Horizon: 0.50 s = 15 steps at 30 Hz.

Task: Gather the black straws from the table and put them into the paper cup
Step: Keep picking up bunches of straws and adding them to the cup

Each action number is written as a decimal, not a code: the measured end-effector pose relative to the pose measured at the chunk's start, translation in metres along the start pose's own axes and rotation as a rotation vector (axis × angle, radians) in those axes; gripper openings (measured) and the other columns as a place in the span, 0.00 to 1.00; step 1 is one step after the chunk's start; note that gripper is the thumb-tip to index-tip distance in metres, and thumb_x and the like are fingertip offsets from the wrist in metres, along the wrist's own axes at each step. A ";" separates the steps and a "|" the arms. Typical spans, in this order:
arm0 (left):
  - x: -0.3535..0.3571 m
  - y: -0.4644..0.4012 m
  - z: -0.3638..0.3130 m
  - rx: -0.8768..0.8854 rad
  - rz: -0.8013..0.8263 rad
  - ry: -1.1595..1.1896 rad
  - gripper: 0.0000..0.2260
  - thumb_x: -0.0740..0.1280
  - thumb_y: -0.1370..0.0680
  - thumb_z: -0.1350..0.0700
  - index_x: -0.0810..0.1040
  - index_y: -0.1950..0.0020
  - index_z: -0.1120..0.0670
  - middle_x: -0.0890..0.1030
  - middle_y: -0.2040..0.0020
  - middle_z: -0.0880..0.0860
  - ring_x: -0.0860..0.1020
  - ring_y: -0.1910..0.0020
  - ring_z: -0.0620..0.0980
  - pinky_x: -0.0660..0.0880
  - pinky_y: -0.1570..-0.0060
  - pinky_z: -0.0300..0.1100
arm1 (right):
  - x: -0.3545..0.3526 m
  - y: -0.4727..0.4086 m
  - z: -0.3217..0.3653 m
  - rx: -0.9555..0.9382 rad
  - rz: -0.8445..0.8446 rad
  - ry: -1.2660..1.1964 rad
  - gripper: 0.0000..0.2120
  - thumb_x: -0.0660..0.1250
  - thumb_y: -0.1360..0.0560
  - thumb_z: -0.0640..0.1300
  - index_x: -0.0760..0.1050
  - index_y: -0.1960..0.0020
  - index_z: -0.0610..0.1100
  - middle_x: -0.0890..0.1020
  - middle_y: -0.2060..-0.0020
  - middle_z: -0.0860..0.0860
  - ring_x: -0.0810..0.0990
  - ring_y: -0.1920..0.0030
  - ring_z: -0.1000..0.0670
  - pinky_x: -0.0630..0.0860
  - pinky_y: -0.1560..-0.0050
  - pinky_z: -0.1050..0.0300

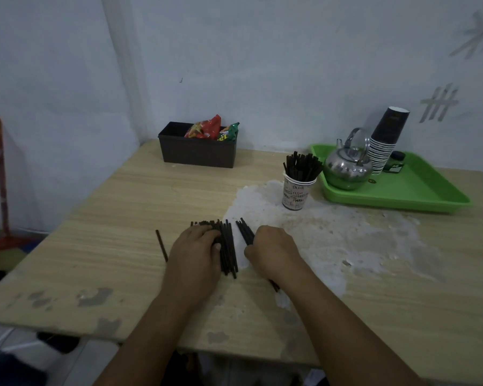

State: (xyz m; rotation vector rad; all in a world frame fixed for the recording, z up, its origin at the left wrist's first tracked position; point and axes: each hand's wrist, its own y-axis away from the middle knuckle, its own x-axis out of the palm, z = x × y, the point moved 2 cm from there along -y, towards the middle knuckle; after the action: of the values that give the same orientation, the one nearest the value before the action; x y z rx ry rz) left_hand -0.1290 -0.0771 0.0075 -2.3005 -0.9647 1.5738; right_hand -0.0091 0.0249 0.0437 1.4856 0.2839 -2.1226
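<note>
A pile of black straws [227,246] lies on the wooden table [109,224] in front of me. My left hand [195,252] rests palm down on the pile's left part, fingers touching the straws. My right hand [273,252] is closed around a small bunch of straws [246,231] that sticks out past its fingers and behind the wrist. One lone straw [161,246] lies to the left of my left hand. The white printed paper cup [296,192] stands upright farther back and right, with several black straws [301,165] standing in it.
A green tray [418,190] at the back right holds a steel kettle [347,168], a stack of dark paper cups [385,143] and a small green jar [393,162]. A black box [195,151] with snack packets stands against the wall. The tabletop veneer is peeled around the cup.
</note>
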 end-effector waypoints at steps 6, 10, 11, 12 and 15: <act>0.000 -0.005 -0.004 0.010 0.008 0.031 0.11 0.63 0.26 0.57 0.80 0.46 0.56 0.81 0.46 0.54 0.76 0.46 0.55 0.74 0.46 0.49 | -0.004 -0.001 -0.015 0.005 -0.059 -0.085 0.06 0.60 0.20 0.42 0.71 0.49 0.39 0.78 0.52 0.45 0.72 0.57 0.47 0.65 0.61 0.58; 0.002 -0.014 -0.016 0.059 0.012 0.065 0.12 0.62 0.25 0.57 0.80 0.44 0.55 0.81 0.46 0.53 0.76 0.46 0.54 0.74 0.47 0.50 | -0.010 -0.008 -0.030 0.015 -0.150 -0.230 0.11 0.58 0.19 0.45 0.70 0.41 0.38 0.76 0.46 0.42 0.75 0.49 0.44 0.68 0.56 0.57; 0.003 -0.017 -0.021 0.075 0.008 0.074 0.12 0.63 0.25 0.57 0.80 0.44 0.56 0.82 0.46 0.53 0.77 0.47 0.53 0.74 0.47 0.50 | -0.011 -0.010 -0.035 0.001 -0.168 -0.299 0.11 0.57 0.18 0.46 0.70 0.42 0.40 0.77 0.48 0.43 0.76 0.51 0.45 0.72 0.55 0.54; 0.005 -0.020 -0.026 0.090 0.009 0.082 0.11 0.63 0.24 0.57 0.80 0.44 0.55 0.82 0.46 0.53 0.78 0.47 0.53 0.75 0.46 0.50 | -0.013 -0.011 -0.039 -0.020 -0.184 -0.380 0.09 0.57 0.19 0.46 0.70 0.43 0.41 0.77 0.49 0.43 0.78 0.52 0.46 0.76 0.53 0.50; 0.013 -0.030 -0.043 0.124 0.012 0.119 0.11 0.65 0.24 0.58 0.80 0.43 0.55 0.82 0.46 0.52 0.78 0.47 0.52 0.75 0.46 0.48 | -0.020 -0.011 -0.049 -0.077 -0.238 -0.578 0.07 0.56 0.18 0.44 0.67 0.41 0.46 0.80 0.52 0.47 0.80 0.54 0.49 0.78 0.54 0.50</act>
State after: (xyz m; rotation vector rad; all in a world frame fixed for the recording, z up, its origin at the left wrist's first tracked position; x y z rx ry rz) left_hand -0.0998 -0.0381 0.0304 -2.2889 -0.8032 1.4393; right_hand 0.0298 0.0626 0.0421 0.7703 0.3311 -2.5856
